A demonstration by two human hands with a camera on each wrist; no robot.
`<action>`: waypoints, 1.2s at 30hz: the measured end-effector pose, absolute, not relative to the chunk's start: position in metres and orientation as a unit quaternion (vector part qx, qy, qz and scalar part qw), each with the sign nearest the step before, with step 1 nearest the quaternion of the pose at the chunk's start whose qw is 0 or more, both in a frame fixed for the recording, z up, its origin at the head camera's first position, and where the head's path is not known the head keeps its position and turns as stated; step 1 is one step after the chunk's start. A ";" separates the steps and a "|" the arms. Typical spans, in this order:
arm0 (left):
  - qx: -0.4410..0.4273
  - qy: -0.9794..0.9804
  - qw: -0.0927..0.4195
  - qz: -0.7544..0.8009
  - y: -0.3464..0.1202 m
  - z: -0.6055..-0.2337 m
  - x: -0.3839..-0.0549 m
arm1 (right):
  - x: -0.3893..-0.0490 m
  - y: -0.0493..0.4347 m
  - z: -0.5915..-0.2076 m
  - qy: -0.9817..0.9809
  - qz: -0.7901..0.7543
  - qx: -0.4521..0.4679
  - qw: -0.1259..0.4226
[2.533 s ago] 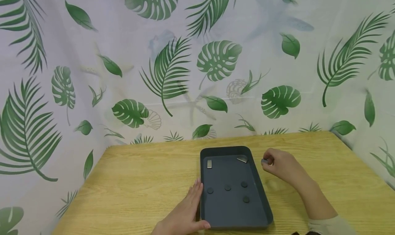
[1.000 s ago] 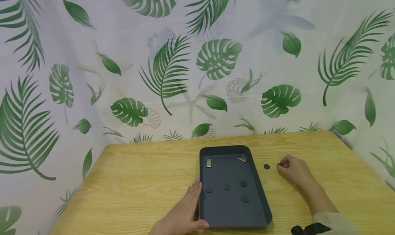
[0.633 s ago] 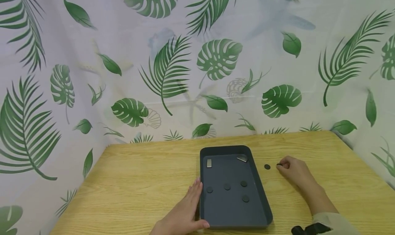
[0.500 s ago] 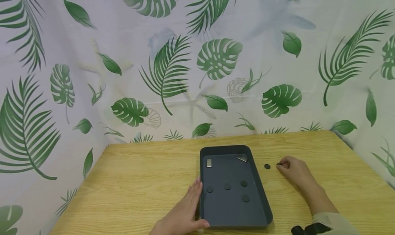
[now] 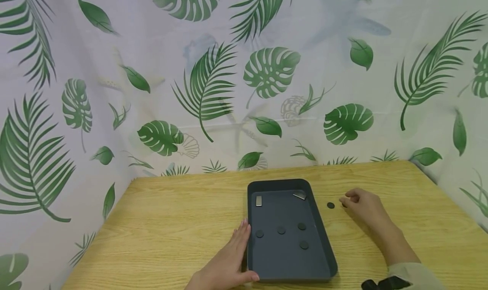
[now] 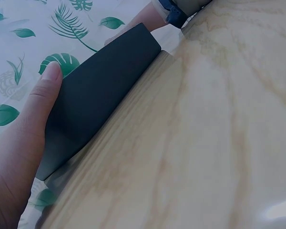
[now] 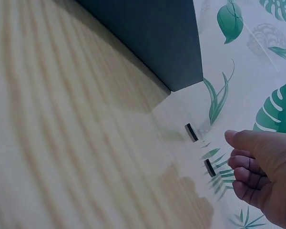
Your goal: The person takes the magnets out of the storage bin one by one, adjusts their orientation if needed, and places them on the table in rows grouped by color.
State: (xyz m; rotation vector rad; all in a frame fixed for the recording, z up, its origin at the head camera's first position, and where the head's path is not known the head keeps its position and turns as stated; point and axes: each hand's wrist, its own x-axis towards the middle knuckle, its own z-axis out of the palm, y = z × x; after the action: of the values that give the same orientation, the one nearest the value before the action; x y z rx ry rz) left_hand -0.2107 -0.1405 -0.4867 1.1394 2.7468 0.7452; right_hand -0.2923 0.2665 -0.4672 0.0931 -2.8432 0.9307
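Note:
My left hand [image 5: 228,256] lies with straight fingers along the left wall of a dark grey rectangular tray [image 5: 291,273], its thumb at the near left corner. In the left wrist view the thumb [image 6: 46,90] rests against the tray's outer wall [image 6: 105,86]. To the right of the tray, a small black disc [image 5: 330,205] lies on the table. A second black disc [image 7: 209,167] lies beside it, partly hidden by fingers in the head view. My right hand [image 5: 366,207] is just right of this second disc, fingers loosely bent, with a gap from it in the right wrist view.
Inside the tray are several dark discs [image 5: 281,230], a small metallic rectangle [image 5: 259,201] at the far left and a shiny metal piece [image 5: 300,195] at the far right. The wooden table [image 5: 183,214] meets a leaf-patterned cloth [image 5: 213,91] behind.
My right hand moves from beside the tray's right wall to the right, where it pinches the second disc, then its fingers part from it. The left hand and tray stay in place.

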 end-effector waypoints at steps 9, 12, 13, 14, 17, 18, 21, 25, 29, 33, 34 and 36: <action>0.372 0.894 0.033 0.246 -0.140 -0.488 -0.211 | -0.288 0.262 -0.451 -0.942 0.322 0.058 0.079; 0.376 0.893 0.027 0.246 -0.141 -0.488 -0.211 | -0.286 0.259 -0.443 -0.941 0.322 0.066 0.084; 0.377 0.893 0.025 0.245 -0.141 -0.488 -0.211 | -0.285 0.258 -0.440 -0.941 0.322 0.068 0.084; 0.379 0.892 0.024 0.244 -0.141 -0.489 -0.211 | -0.285 0.257 -0.438 -0.940 0.322 0.070 0.084; 0.380 0.892 0.023 0.246 -0.141 -0.489 -0.211 | -0.282 0.254 -0.431 -0.940 0.323 0.077 0.084; 0.379 0.892 0.025 0.246 -0.141 -0.489 -0.211 | -0.282 0.253 -0.429 -0.939 0.323 0.080 0.085; 0.377 0.892 0.029 0.247 -0.140 -0.489 -0.211 | -0.279 0.250 -0.422 -0.938 0.323 0.088 0.090; 0.375 0.894 0.030 0.245 -0.140 -0.488 -0.211 | -0.277 0.247 -0.415 -0.938 0.322 0.093 0.088; 0.375 0.893 0.032 0.245 -0.140 -0.487 -0.210 | -0.275 0.245 -0.413 -0.937 0.323 0.103 0.080; 0.375 0.893 0.032 0.246 -0.140 -0.487 -0.210 | -0.275 0.242 -0.410 -0.936 0.322 0.117 0.078; 0.374 0.893 0.032 0.246 -0.140 -0.487 -0.210 | -0.274 0.241 -0.410 -0.936 0.320 0.121 0.079; 0.374 0.894 0.033 0.245 -0.140 -0.487 -0.210 | -0.274 0.239 -0.409 -0.935 0.318 0.130 0.085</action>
State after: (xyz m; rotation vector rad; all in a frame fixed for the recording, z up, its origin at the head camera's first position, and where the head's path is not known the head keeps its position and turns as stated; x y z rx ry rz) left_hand -0.2103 -0.1404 -0.4867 1.1499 2.7505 0.7526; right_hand -0.2737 0.2391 -0.4092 0.3889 -2.7889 0.9472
